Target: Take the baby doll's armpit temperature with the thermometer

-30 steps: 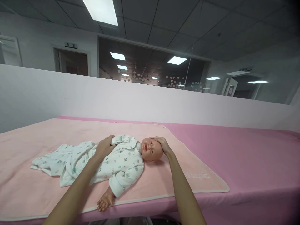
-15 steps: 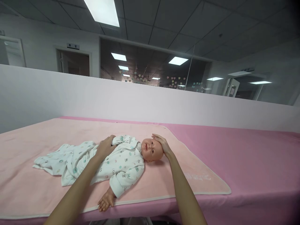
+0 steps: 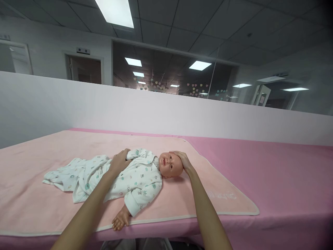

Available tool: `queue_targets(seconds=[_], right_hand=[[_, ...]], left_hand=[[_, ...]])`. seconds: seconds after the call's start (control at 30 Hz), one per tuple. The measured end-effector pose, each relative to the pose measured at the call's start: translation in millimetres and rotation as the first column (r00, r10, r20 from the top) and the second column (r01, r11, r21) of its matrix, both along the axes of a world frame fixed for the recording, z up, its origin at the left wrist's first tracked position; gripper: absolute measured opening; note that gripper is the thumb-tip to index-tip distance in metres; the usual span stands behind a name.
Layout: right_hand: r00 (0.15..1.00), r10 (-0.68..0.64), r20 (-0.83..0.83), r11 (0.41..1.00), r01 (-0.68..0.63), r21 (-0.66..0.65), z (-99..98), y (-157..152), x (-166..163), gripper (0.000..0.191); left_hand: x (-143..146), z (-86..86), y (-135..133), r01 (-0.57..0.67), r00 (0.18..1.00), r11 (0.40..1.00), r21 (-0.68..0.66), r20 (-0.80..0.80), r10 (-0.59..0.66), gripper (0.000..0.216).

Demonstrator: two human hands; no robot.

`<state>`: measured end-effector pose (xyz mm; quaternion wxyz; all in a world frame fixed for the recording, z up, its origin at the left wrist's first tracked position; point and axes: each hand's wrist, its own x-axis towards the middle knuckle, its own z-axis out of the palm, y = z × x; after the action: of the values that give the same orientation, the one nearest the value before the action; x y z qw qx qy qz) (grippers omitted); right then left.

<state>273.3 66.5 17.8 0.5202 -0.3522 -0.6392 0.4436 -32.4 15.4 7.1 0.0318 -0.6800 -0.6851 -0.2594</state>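
A baby doll (image 3: 143, 175) in white printed clothes lies on its back on a pink blanket (image 3: 179, 208), its head toward the right. My left hand (image 3: 120, 161) is at the cuff of the doll's far sleeve, with the cuff between thumb and fingers; the doll's far hand is hidden. My right hand (image 3: 183, 160) lies over the top of the doll's head (image 3: 169, 165), its fingers stretched along the far side and touching it. The doll's near hand (image 3: 121, 219) rests palm up by the blanket's front edge.
Beneath the blanket is a darker pink table cover (image 3: 286, 177), showing on the right and along the front edge. Behind it stands a low white partition (image 3: 166, 111). Farther back are a window with heart-shaped stickers (image 3: 195, 89) and a doorway (image 3: 85, 70).
The fingers of my right hand have come down flatter onto the doll's head. My left hand stays at the sleeve. The whole view has shifted slightly.
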Motion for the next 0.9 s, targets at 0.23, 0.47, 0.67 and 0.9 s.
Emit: queue_targets(seconds=[0.23,0.47,0.67,0.9], right_hand=[[0.997,-0.051,-0.055,0.998,0.049,-0.031,-0.6,1.7,-0.4,0.036],[1.000,-0.016,-0.017,1.000,0.016,0.013,-0.2,2.2,-1.0,0.020],[0.999,-0.036,-0.022,0.999,0.035,-0.027,1.5,-1.2,-1.6,0.021],[0.999,-0.031,-0.014,1.000,0.031,0.004,-0.9,1.1,-0.2,0.021]], left_hand=[[-1.7,-2.3,2.8,0.005,1.000,1.000,0.021,0.002,-0.006,0.037],[-1.5,-2.5,3.1,0.007,1.000,1.000,0.029,-0.004,-0.007,0.037],[-1.2,-1.8,2.0,0.004,1.000,1.000,0.024,0.022,-0.005,0.036],[-1.2,-2.7,1.1,0.004,1.000,0.999,0.038,0.030,-0.006,0.038]])
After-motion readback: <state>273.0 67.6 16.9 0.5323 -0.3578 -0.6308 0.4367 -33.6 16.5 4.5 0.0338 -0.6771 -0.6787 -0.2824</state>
